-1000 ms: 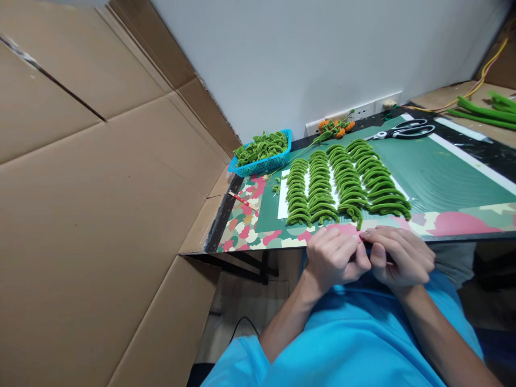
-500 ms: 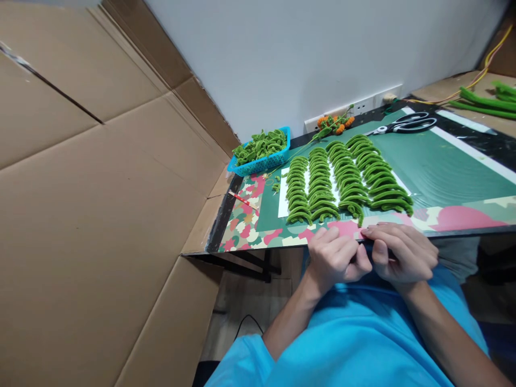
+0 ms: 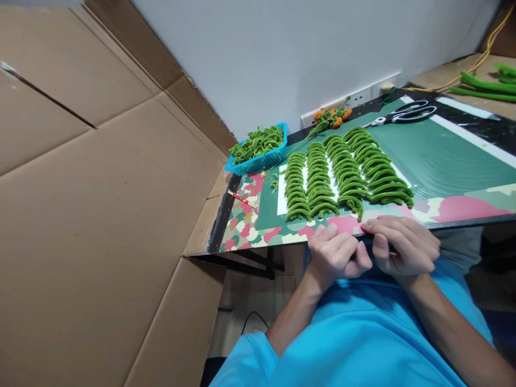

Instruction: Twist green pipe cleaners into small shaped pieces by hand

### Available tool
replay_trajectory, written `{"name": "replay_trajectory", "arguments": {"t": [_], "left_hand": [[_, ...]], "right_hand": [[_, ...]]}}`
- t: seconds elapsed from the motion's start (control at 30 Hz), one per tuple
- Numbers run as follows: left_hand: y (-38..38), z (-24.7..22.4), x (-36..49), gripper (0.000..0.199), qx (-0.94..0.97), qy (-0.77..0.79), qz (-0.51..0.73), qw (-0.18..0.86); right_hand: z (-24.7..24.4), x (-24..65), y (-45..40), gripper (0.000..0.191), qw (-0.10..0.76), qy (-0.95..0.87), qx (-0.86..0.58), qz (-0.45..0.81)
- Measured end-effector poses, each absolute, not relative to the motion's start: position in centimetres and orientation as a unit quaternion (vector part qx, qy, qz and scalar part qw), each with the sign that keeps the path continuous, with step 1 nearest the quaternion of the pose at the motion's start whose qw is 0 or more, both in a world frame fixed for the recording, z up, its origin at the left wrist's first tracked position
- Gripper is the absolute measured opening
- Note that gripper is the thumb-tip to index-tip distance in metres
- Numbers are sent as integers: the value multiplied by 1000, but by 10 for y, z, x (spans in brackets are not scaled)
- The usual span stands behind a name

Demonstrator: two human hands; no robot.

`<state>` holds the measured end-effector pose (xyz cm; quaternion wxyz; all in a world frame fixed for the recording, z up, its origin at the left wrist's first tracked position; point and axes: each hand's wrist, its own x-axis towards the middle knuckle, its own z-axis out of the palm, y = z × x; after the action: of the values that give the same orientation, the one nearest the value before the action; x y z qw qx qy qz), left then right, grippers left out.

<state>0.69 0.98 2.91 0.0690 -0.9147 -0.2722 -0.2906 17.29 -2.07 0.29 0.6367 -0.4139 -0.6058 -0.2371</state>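
Note:
Both hands rest at the table's front edge, just below rows of curved green fuzzy pieces (image 3: 346,166) laid out on a white sheet (image 3: 281,200). My left hand (image 3: 336,251) is curled, thumb against the bent fingers, and nothing shows in it. Beside it, slightly apart, my right hand (image 3: 403,244) is also curled, its fingertips near the pink and cream border of the mat. Whether anything small sits inside the right fingers cannot be made out. The lowest green piece of the third row hangs toward the gap between the hands.
A blue basket (image 3: 258,162) of green pieces stands at the back left. Orange flowers (image 3: 334,117) lie near the wall sockets. Black-handled scissors (image 3: 407,114) rest on the green mat (image 3: 455,161). Green stems (image 3: 484,88) lie far right. Cardboard (image 3: 100,215) walls the left side.
The view has shifted slightly, so the table items appear a little higher and to the left. Both hands keep nearly the same pose at the edge.

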Motion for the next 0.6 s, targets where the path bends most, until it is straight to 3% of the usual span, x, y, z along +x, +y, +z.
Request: {"name": "replay_trajectory", "arguments": {"t": [0.2, 0.6], "left_hand": [[9, 34, 9, 39, -887, -246, -359, 152], [10, 34, 14, 31, -856, -211, -436, 178]], "right_hand": [[8, 172, -21, 15, 636, -608, -410, -239], [11, 172, -21, 16, 639, -610, -402, -240]]}}
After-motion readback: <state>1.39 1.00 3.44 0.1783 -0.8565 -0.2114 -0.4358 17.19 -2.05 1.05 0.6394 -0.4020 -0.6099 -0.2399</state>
